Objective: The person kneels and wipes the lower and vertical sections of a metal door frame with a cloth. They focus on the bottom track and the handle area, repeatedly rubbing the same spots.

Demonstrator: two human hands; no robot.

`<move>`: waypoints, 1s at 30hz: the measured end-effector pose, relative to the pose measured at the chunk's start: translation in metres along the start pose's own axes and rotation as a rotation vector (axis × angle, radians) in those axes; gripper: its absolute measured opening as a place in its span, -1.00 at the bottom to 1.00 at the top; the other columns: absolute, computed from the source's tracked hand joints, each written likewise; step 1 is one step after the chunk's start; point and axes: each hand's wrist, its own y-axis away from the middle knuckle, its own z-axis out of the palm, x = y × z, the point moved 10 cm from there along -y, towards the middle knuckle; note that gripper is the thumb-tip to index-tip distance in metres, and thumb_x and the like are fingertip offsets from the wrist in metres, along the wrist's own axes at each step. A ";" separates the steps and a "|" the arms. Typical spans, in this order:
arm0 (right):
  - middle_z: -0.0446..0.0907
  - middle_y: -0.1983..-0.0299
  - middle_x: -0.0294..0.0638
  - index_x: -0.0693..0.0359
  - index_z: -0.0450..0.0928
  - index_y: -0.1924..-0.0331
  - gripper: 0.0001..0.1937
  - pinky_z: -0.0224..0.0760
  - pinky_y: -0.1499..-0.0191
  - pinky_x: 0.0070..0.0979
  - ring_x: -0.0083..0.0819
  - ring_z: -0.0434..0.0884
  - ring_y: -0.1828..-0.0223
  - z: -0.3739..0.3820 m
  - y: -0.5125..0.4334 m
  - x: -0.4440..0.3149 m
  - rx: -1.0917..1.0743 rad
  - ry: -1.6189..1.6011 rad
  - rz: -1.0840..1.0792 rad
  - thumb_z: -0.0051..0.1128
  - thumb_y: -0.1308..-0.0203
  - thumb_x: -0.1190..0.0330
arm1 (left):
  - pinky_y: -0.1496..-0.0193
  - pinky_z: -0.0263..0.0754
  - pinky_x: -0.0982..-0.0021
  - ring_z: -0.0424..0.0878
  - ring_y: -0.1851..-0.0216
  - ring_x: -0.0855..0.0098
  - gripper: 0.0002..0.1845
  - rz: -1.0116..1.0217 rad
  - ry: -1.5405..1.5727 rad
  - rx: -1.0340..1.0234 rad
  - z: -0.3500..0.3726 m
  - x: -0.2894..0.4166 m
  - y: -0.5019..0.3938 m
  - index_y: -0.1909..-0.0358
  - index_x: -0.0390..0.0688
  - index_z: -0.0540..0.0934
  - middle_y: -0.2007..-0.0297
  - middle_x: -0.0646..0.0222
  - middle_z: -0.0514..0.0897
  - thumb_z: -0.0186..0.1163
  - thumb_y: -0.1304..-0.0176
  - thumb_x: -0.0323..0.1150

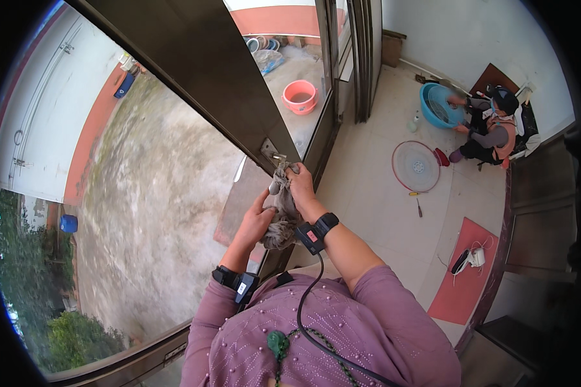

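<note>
A bunched grey cloth (282, 220) hangs between my hands, close to the edge of a dark metal door (208, 63). My right hand (301, 186) grips its upper part, just below the door's lever handle (277, 154). Lower down, my left hand (257, 220) holds the cloth from the other side, thumb and index finger apart. The cloth's upper end lies against the handle; I cannot tell whether it is wrapped around it. Part of the lock plate (267, 146) shows above the cloth.
At right a seated person (498, 126) holds a fan grille over a blue basin (428, 109). On the tiles lie a round fan guard (416, 166), a screwdriver (419, 208) and a red mat (465, 285). A pink bucket (300, 96) stands beyond the door. Left is a concrete yard (150, 193).
</note>
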 end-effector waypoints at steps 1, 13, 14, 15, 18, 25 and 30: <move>0.61 0.34 -0.23 0.38 0.50 0.16 -0.79 0.41 0.22 -0.48 -0.51 0.54 0.31 -0.003 0.000 0.008 0.031 0.030 0.089 0.16 -0.30 0.36 | -0.29 0.29 0.44 0.42 -0.25 0.39 -0.35 0.007 0.006 0.000 0.001 0.003 0.001 -0.45 -0.26 0.22 -0.27 0.19 0.46 0.05 -0.31 -0.42; 0.67 0.27 -0.02 0.41 0.53 0.09 -0.71 0.46 0.15 -0.40 -0.32 0.65 0.24 -0.004 0.002 0.013 -0.035 0.263 0.026 0.19 -0.22 0.34 | -0.09 0.46 0.44 0.54 -0.05 0.47 -0.33 -0.049 0.497 -0.083 0.011 -0.013 0.003 -0.49 -0.24 0.14 -0.17 0.24 0.52 0.00 -0.34 -0.51; 0.68 0.24 0.06 0.41 0.53 0.07 -0.66 0.47 0.13 -0.33 -0.15 0.68 0.21 -0.004 0.000 0.009 -0.036 0.264 0.005 0.22 -0.19 0.30 | -0.10 0.46 0.43 0.54 -0.05 0.46 -0.33 -0.051 0.497 -0.075 0.011 -0.015 0.002 -0.50 -0.24 0.12 -0.17 0.24 0.52 0.00 -0.34 -0.51; 0.67 0.24 0.07 0.40 0.53 0.07 -0.65 0.47 0.12 -0.31 -0.11 0.68 0.20 -0.004 -0.001 0.010 -0.033 0.322 0.026 0.23 -0.18 0.28 | -0.10 0.46 0.43 0.55 -0.06 0.46 -0.33 -0.054 0.497 -0.074 0.012 -0.015 0.002 -0.50 -0.24 0.11 -0.18 0.24 0.51 -0.01 -0.34 -0.51; 0.66 0.23 0.11 0.36 0.52 0.08 -0.60 0.47 0.07 -0.23 0.05 0.66 0.14 -0.004 0.013 0.006 -0.042 0.436 0.012 0.26 -0.13 0.21 | -0.09 0.47 0.41 0.56 -0.04 0.44 -0.32 -0.040 0.507 -0.031 0.010 -0.013 0.001 -0.51 -0.24 0.09 -0.18 0.24 0.51 0.00 -0.35 -0.49; 0.67 0.27 0.11 0.33 0.58 0.14 -0.64 0.49 0.12 -0.22 0.03 0.67 0.19 -0.003 0.003 -0.025 -0.026 0.549 -0.159 0.30 -0.08 0.23 | -0.05 0.50 0.41 0.57 -0.02 0.45 -0.33 -0.057 0.554 -0.023 0.017 -0.013 0.006 -0.51 -0.20 0.09 -0.18 0.21 0.50 -0.01 -0.37 -0.50; 0.67 0.24 0.12 0.34 0.56 0.11 -0.64 0.49 0.13 -0.25 0.01 0.67 0.18 -0.009 -0.016 -0.014 0.039 0.552 -0.010 0.25 -0.11 0.24 | -0.01 0.53 0.39 0.59 0.02 0.45 -0.34 -0.034 0.577 -0.038 0.017 -0.006 0.006 -0.51 -0.19 0.09 -0.15 0.19 0.52 -0.02 -0.38 -0.49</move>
